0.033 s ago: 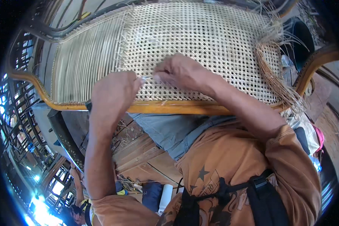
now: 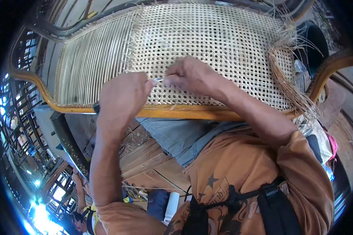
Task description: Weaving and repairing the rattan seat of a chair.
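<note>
A half-woven cane panel (image 2: pixel 211 35) stretches across a curved, varnished wooden frame (image 2: pixel 192 112) in front of me. My left hand (image 2: pixel 125 92) is closed around a slim tool. Its pale, shiny tip (image 2: pixel 158 79) pokes out past the thumb, and a dark end (image 2: pixel 96 107) shows by the heel of the hand. Close to that tip, my right hand (image 2: pixel 192 74) is pinched just over the open weave. Whatever lies between its fingertips is too small and blurred to make out. Left of both hands, the panel carries only parallel strands (image 2: pixel 94 58).
A bundle of loose cane strands (image 2: pixel 282 74) hangs over the panel's right end. A dark bucket (image 2: pixel 313 43) stands behind it. Wooden floorboards (image 2: pixel 149 160) with scattered scraps lie below the frame. At the lower left another person's arm (image 2: pixel 80 190) shows.
The whole view has shifted slightly. My left hand with its tool has come a little to the right, so its tip is nearer my right fingertips.
</note>
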Tool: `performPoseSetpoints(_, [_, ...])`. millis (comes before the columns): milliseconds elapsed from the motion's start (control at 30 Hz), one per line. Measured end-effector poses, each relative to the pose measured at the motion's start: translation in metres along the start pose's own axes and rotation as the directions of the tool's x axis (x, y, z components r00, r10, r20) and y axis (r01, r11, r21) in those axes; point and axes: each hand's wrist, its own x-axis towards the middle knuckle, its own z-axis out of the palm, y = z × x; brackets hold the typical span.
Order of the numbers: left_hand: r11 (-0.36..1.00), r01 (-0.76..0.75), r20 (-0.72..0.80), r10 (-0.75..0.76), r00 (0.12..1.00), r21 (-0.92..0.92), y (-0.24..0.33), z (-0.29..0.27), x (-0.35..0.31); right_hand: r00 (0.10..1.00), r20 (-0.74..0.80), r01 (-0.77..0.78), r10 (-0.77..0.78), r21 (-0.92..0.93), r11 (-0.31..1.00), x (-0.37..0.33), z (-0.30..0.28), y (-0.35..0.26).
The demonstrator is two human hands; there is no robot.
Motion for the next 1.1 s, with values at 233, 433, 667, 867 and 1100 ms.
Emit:
performPoseSetpoints(233, [0.995,-0.08,0.056,0.076,0.996,0.057,0.014,0.029,0.025,0.996,0.045,-0.08,0.076,0.085,0.993,-0.011,0.004,0.022])
performPoseSetpoints(433, [0.991,-0.122,0.174,0.111,0.978,0.053,0.023,0.022,0.039,0.972,0.169,-0.174,0.162,0.054,0.983,-0.01,-0.004,0.015])
performPoseSetpoints(667, [0.969,-0.246,-0.041,0.245,0.969,-0.03,0.016,0.057,0.033,0.955,0.157,-0.218,0.252,-0.205,0.954,0.0,-0.009,0.009])
performPoseSetpoints(867, [0.991,-0.093,-0.067,0.087,0.994,-0.095,0.019,0.048,0.029,0.965,0.189,-0.077,0.18,-0.454,0.887,0.008,0.005,0.002])
performPoseSetpoints(1100, [0.999,-0.009,-0.098,0.004,0.995,-0.05,-0.006,0.045,0.017,0.931,0.134,0.361,-0.341,-0.492,0.793,0.004,0.01,0.022])
